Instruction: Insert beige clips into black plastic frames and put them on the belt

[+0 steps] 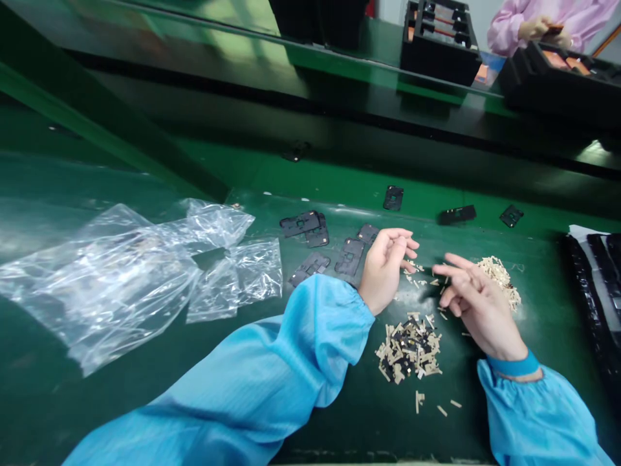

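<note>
My left hand hovers over the green table with its fingers curled inward; whether it holds a small piece is hidden. My right hand is beside it, fingers loosely stretched out above scattered tan strips. A heap of tan and black small parts lies just below both hands. A second pile of pale tan strips sits behind my right hand. Several flat black plastic frames lie to the left of my left hand. Both arms wear blue sleeves.
Crumpled clear plastic bags cover the left of the table. More black parts lie on the far green strip. Black trays stand on the raised shelf, another black tray at the right edge. A person in pink works at the far right.
</note>
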Motion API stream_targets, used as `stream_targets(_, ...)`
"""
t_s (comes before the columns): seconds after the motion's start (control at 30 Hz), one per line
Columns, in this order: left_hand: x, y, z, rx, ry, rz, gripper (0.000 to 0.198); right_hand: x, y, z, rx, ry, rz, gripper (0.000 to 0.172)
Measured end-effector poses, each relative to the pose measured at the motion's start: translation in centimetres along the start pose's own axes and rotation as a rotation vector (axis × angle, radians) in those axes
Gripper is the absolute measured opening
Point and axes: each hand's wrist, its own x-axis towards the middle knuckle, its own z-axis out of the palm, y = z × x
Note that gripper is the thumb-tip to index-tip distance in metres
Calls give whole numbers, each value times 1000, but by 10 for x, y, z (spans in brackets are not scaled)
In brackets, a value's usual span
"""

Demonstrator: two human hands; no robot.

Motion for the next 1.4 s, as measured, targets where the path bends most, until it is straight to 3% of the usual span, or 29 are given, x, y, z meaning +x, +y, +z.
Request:
stream_targets(0.2,-2,1,1,16,-37,5,28,-10,1,0,-648,-267,-150,9)
stream_targets(0.3,-2,2,1,19,-45,9,28,-14,-3,-8,-826,-355,-232,7)
stream_targets(0.43,-1,1,1,24,-55,12,29,-18,-6,-12,-946,-364,-236,11)
stream_targets(0.63,-3,-2,-1,89,-91,25,22,-16,-10,-8,-843,-391,-164,14)
stream_targets(0.7,-5,-1,-2,191,-192,22,18,-13,-13,-12,-737,-380,-104,13)
stream_targets(0.83,-8,4,-5,474,-515,23,6,-6,-14,-20,-530,-307,6,11)
stream_targets(0.93,-7,6,-7,541,-624,10,5,-5,-12,-20,-466,-270,41,12)
stream_targets(1.13,-5,1,-10,522,-641,-35,4,-2,-4,-7,-348,-131,-22,20)
stream_targets(1.4,-3,1,-11,478,-557,-26,22,-1,4,2,-256,89,-49,34)
